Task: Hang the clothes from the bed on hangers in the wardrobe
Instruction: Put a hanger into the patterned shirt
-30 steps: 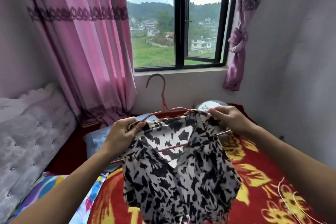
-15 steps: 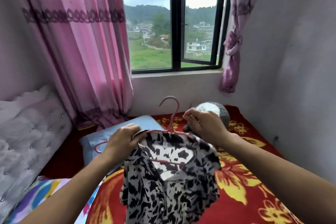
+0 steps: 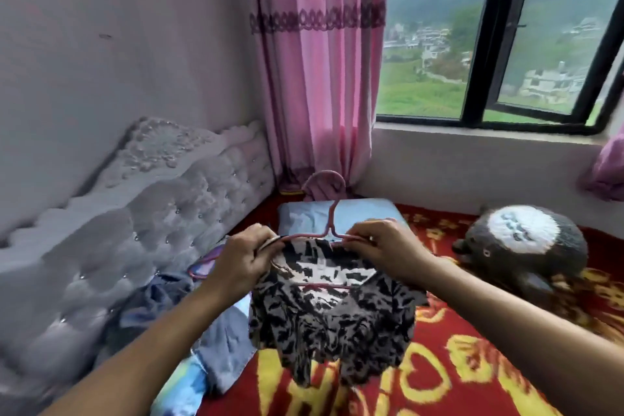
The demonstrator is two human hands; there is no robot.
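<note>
Presently the bed (image 3: 449, 378), covered in a red spread with yellow flowers, fills the lower frame, its one grey tufted headboard (image 3: 111, 230) along the left wall. One pink curtain (image 3: 320, 61) hangs beside the window (image 3: 499, 44); a second curtain shows only as a fold at the right edge. One blue pillow (image 3: 354, 213) lies at the head of the bed, partly behind the hands. One grey and white stuffed toy (image 3: 520, 246) sits to the right.

Above the spread, one black-and-white patterned blouse (image 3: 334, 321) hangs on one pink hanger (image 3: 329, 223), held up between two hands. The left hand (image 3: 241, 260) is closed around the left shoulder of the hanger, pinching fabric and wire together. The right hand (image 3: 388, 252) is closed likewise on the right shoulder. The hook rises between the two hands; the lower bar shows through the neckline, and the blouse drops below both grips, clear of the bed at its hem.

A heap of blue-grey clothes (image 3: 189, 324) lies left of the blouse, against the headboard; how many pieces cannot be told. A purple rim (image 3: 206, 263) shows behind the left wrist, mostly hidden. The frame is motion-blurred, so the print and fingertips are unclear.
</note>
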